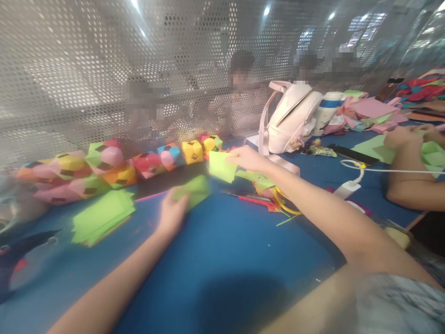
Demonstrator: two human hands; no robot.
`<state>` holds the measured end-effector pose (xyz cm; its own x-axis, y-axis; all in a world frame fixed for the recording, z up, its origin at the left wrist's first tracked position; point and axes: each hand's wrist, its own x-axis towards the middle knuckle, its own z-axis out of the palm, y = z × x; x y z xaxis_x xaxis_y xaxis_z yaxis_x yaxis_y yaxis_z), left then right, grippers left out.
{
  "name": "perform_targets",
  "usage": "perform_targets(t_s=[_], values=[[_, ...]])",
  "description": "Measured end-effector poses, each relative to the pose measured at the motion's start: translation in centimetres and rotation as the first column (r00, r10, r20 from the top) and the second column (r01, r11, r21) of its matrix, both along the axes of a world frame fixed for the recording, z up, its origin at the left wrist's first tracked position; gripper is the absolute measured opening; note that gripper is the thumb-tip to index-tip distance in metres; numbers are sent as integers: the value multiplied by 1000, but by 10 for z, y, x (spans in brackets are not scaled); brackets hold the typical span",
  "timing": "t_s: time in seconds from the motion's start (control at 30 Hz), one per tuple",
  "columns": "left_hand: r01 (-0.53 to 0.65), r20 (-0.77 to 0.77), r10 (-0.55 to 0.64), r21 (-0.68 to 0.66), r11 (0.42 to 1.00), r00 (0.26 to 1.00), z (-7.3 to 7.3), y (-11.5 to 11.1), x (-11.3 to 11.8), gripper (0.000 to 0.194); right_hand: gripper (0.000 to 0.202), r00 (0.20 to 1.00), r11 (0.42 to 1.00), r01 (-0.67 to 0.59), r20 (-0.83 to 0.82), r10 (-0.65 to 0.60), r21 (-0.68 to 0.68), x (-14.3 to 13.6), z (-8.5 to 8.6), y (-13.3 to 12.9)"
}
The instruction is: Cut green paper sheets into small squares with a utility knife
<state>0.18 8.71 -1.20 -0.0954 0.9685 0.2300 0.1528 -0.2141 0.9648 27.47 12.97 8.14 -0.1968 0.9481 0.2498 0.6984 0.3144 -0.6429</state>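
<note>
My left hand [173, 207] is closed on a green paper piece [197, 190] held above the blue table [215, 241]. Further right, my right hand [247, 158] pinches a lighter yellow-green paper [222, 167] by its upper right edge. A stack of green paper sheets [103, 215] lies to the left of my left hand. Behind both hands runs a row of folded paper balls in several colours, among them a yellow one [192, 151]. Beneath my right forearm are red-handled scissors [257, 200] and green paper scraps [260, 180]. Motion blurs my left hand.
A pale backpack [290, 118] and a white bottle [327, 113] stand at the back right, near a pile of pink paper [370, 109]. A white cable adapter [347, 189] and a phone [354, 154] lie right of my arm. Another person's hands [403, 139] hold green paper at the right edge.
</note>
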Motion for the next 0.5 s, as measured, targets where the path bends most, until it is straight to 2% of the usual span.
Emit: perform_targets(t_s=[0.1,0.17,0.2,0.23,0.27,0.33,0.37,0.43,0.5], values=[[-29,84,31,-26,999,996,-3,2,0,42,30,991,994,31,-131,-18,104,-19,-8,-7],[-21,144,27,-47,999,989,-4,3,1,43,29,990,963,36,-139,2,266,-35,-17,-14],[-7,175,17,-55,998,984,-5,3,2,44,30,994,925,13,-105,30,380,-43,-23,-18],[12,203,1,-60,998,979,-5,2,3,45,31,997,867,-44,-38,72,496,-51,-31,-22],[38,229,-24,-60,997,973,-4,2,4,45,31,987,799,-161,85,137,580,-58,-38,-27],[97,262,-80,-53,994,962,-2,1,8,43,31,919,663,-378,350,183,646,-71,-54,-35],[122,271,-104,-49,991,957,-1,0,10,42,30,880,621,-443,447,162,647,-77,-61,-38],[156,281,-137,-48,987,950,3,-1,13,39,29,822,586,-505,560,103,634,-84,-72,-42],[180,267,-161,-48,982,950,5,-2,15,41,28,797,592,-512,601,59,622,-88,-79,-44]])
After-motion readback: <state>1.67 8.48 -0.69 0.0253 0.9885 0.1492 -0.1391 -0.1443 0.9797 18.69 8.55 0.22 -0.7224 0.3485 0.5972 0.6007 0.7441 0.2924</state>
